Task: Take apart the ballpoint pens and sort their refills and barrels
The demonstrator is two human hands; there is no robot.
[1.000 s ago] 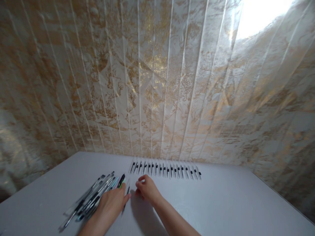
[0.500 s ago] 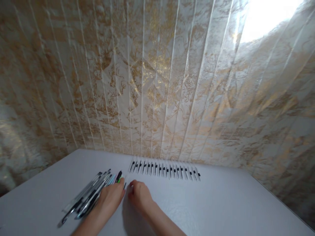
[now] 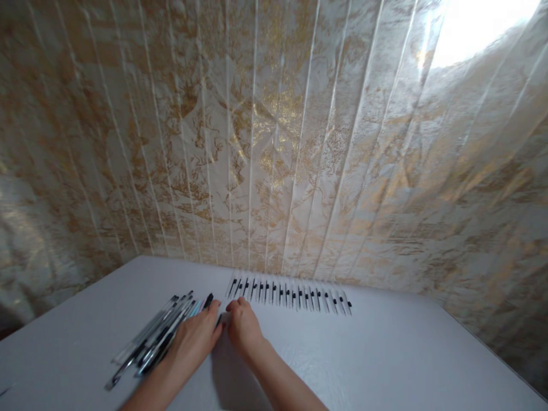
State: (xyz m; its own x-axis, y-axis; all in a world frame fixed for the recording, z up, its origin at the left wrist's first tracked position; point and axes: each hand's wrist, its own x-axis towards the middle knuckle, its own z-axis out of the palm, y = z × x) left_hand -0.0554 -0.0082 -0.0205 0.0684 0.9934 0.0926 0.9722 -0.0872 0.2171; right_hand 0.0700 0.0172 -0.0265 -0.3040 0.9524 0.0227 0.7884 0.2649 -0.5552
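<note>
My left hand (image 3: 196, 332) lies at the right side of a loose pile of pens (image 3: 156, 334), its thumb and fingers closing on a slim pen (image 3: 220, 320) whose dark part shows by the fingertips. Just to the right, my right hand (image 3: 245, 326) has its fingers curled in a pinch; what is between them, if anything, is hidden. Beyond both hands runs a neat row of clear pens (image 3: 281, 294) with black parts, set side by side and slightly slanted. The pile mixes clear, black and a few coloured pens, partly covered by my left hand.
All of this rests on a white table (image 3: 363, 354). Behind its far edge hangs a shiny gold-and-silver patterned curtain (image 3: 274, 142) with vertical folds. A small dark object (image 3: 5, 391) shows at the table's far left.
My right hand has moved slightly forward, closer to the row's left end. My left hand has shifted a little, its fingers now nearer the right hand. The view has tilted slightly.
</note>
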